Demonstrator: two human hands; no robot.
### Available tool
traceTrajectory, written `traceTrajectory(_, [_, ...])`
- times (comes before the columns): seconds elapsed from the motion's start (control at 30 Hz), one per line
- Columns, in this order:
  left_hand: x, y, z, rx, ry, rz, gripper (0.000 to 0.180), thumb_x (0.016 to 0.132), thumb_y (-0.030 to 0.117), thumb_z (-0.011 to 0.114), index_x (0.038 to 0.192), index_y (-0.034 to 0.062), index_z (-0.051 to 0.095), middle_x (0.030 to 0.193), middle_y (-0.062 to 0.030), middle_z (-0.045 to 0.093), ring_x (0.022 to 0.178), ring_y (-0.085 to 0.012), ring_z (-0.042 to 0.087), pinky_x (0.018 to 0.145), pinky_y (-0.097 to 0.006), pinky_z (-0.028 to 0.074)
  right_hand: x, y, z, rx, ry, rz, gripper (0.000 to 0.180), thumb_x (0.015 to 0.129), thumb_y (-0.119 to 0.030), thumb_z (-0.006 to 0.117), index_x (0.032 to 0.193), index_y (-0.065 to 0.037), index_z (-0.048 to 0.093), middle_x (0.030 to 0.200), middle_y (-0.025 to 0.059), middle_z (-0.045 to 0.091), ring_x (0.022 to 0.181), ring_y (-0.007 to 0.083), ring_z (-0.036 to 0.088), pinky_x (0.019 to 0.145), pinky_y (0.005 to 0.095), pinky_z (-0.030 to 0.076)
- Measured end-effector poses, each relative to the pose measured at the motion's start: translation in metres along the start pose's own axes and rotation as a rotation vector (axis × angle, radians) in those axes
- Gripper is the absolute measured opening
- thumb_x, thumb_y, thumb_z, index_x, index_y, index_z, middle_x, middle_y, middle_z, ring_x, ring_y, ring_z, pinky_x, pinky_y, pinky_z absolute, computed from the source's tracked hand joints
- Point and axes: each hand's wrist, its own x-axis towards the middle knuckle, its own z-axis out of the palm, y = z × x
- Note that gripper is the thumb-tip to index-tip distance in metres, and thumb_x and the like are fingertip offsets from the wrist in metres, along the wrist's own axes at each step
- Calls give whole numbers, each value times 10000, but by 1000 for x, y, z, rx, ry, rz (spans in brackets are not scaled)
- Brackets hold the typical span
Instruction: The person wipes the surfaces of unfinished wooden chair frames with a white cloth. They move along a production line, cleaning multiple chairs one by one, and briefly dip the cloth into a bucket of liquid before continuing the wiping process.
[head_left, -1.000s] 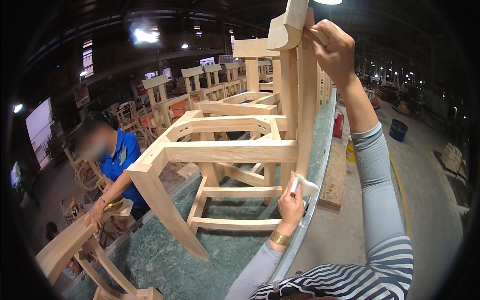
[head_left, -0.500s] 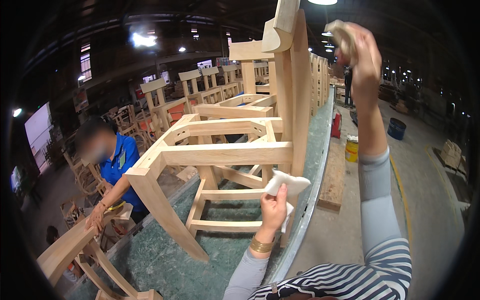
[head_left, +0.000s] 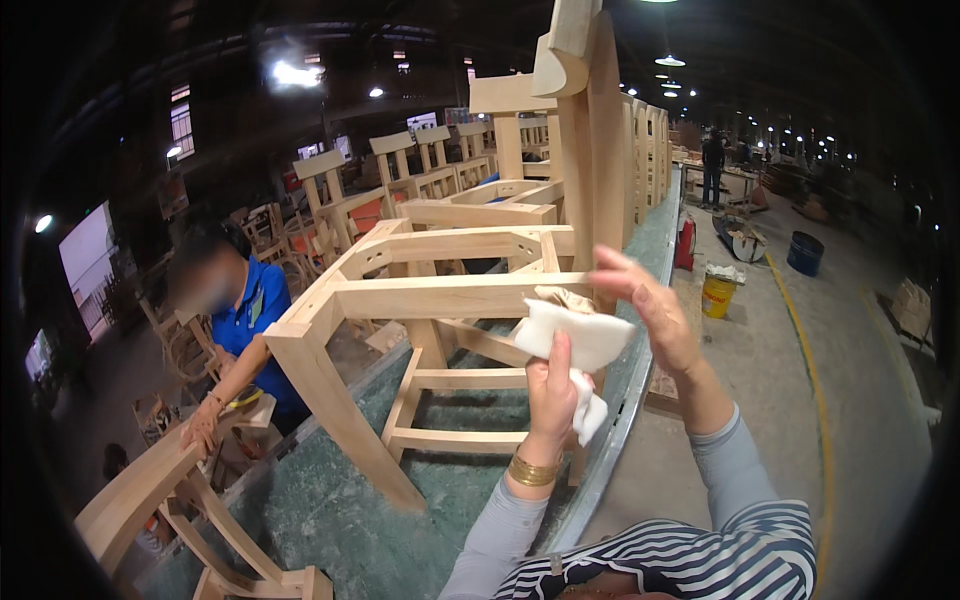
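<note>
A white cloth (head_left: pixel 578 338) hangs folded from my left hand (head_left: pixel 552 392), which pinches it with the thumb on top. Behind the cloth's upper edge shows a crumpled beige pad (head_left: pixel 562 297); what holds it is partly hidden. My right hand (head_left: pixel 655 318) is just right of the cloth, its fingers stretched out and apart. Both hands are in front of a bare wooden chair frame (head_left: pixel 460 298), which stands on the green bench top (head_left: pixel 330 545), beside its tall back post (head_left: pixel 606 160).
A co-worker in a blue shirt (head_left: pixel 262 300) rests a hand on another chair frame (head_left: pixel 135 500) at the left. More chair frames (head_left: pixel 400 165) line up beyond. Right of the bench's metal edge (head_left: pixel 600 480) stand a yellow bucket (head_left: pixel 717 297), a red container (head_left: pixel 685 245) and a blue drum (head_left: pixel 804 253).
My right hand has come down from high beside the chair back to the cloth. The beige pad it held up is now behind the cloth, and its fingers are spread.
</note>
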Motion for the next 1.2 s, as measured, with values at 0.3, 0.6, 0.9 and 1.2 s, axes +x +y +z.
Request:
traceTrajectory(0.3, [16, 15, 4, 528, 6, 404, 222, 831, 74, 587, 1038, -5, 606, 921, -62, 545, 787, -111, 520, 694, -219, 426, 28, -17, 1, -236, 129, -99, 108, 779, -50, 566, 879, -15, 542, 933, 92, 602, 834, 155, 565, 738, 284, 445])
traceTrajectory(0.6, [1, 25, 5, 586, 73, 455, 158, 819, 58, 589, 951, 0, 653, 851, -67, 505, 752, -123, 514, 655, -219, 427, 204, -46, -69, 168, 792, -405, 314, 753, -114, 696, 962, 66, 546, 851, 92, 621, 731, 100, 577, 647, 224, 463])
traceTrajectory(0.9, [-12, 24, -19, 614, 121, 464, 156, 832, 50, 569, 955, -4, 650, 816, -59, 488, 716, -115, 502, 636, -215, 420, 246, -49, -70, -260, 854, -342, 223, 664, -194, 665, 729, 11, 606, 660, 70, 613, 584, 117, 552, 571, 273, 457])
traceTrajectory(1.2, [-19, 29, -23, 578, 161, 400, 169, 842, 61, 545, 935, -33, 650, 808, -59, 538, 769, -120, 485, 708, -227, 385, 224, -46, -64, -527, 820, -235, 204, 643, -204, 612, 708, -11, 611, 663, 136, 629, 619, 238, 609, 620, 337, 478])
